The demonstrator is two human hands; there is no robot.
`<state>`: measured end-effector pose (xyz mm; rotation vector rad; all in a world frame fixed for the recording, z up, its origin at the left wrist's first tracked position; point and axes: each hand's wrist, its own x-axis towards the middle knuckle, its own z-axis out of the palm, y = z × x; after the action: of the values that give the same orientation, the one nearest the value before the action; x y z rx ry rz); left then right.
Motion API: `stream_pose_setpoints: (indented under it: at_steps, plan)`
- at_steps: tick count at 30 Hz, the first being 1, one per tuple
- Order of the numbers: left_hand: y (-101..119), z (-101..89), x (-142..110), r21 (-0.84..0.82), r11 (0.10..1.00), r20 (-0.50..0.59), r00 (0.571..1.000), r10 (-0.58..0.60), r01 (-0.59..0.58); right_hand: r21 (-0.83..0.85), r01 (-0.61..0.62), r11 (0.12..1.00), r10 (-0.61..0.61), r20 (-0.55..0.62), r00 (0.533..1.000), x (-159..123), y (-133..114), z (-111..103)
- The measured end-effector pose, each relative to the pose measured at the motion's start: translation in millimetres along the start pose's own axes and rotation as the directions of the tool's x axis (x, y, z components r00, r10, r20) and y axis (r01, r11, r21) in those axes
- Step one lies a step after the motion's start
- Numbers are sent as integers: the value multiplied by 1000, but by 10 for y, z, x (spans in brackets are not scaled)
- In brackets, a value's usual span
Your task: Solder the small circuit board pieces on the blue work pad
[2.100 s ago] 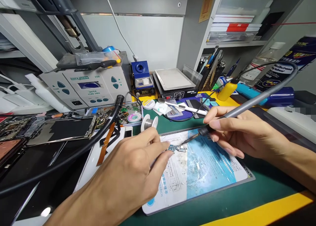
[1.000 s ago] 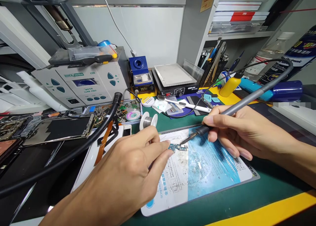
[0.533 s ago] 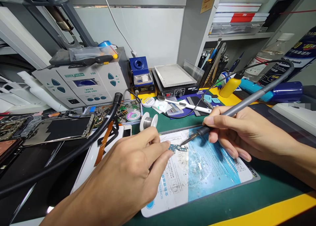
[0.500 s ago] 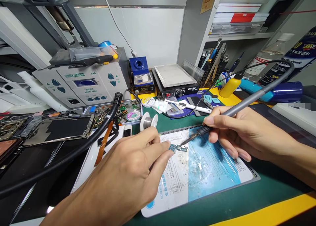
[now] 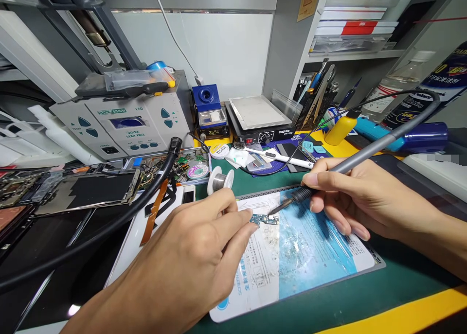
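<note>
My left hand [image 5: 193, 256] is pinched at the edge of a small green circuit board [image 5: 265, 220] that lies on a white and blue work mat [image 5: 310, 256]. What the fingertips grip is hidden by the fingers. My right hand [image 5: 350, 198] is closed like a pen grip round a grey soldering iron [image 5: 365, 151]. The iron's tip touches the board's upper right edge. Its grey cable arcs away to the right.
A solder spool [image 5: 220, 180] stands just behind the mat. A hot-air rework station [image 5: 124, 125], its black hose [image 5: 109, 227], a blue soldering station [image 5: 208, 110] and a hot plate [image 5: 257, 115] line the back. Opened phones [image 5: 73, 190] lie left. A tool cup [image 5: 314, 105] and bottles stand right.
Both hands hold their places; the iron's tip stays at the small board. The view has shifted a little.
</note>
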<state>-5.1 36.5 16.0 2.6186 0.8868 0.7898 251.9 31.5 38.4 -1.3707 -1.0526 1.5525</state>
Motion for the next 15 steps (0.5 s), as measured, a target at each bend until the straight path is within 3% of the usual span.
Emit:
stream_pose_setpoints:
  at_steps: [15]
  plan:
    - [12,-6,20,16,1000,-7,1000,3,-3,12,-4,1000,4,-28,1000,5,-8,14]
